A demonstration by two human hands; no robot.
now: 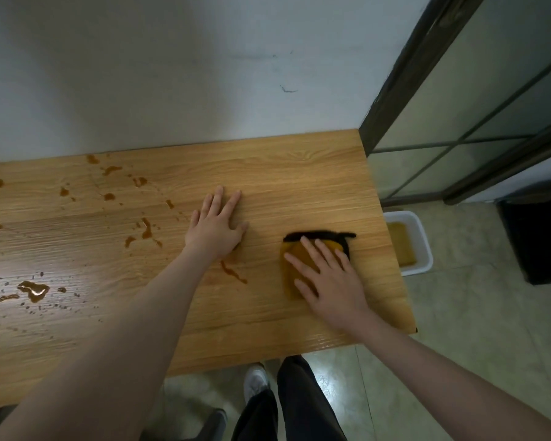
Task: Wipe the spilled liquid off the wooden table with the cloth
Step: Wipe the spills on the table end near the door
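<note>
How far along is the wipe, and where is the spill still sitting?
Early. The right end of the wooden table looks dry. The right hand presses the cloth flat there; the left hand rests on the wood. Left: the streak between the hands, and brown drops and puddles across the left half.

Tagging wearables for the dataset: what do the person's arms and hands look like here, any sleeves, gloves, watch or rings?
Both forearms are bare as far as the frame shows, so no sleeves are in view. The left hand and right hand wear no gloves. No watch, bracelet or ring is visible on either wrist or on the fingers that show. No markings or cables. Below the table, dark trousers and a white shoe show.
</note>
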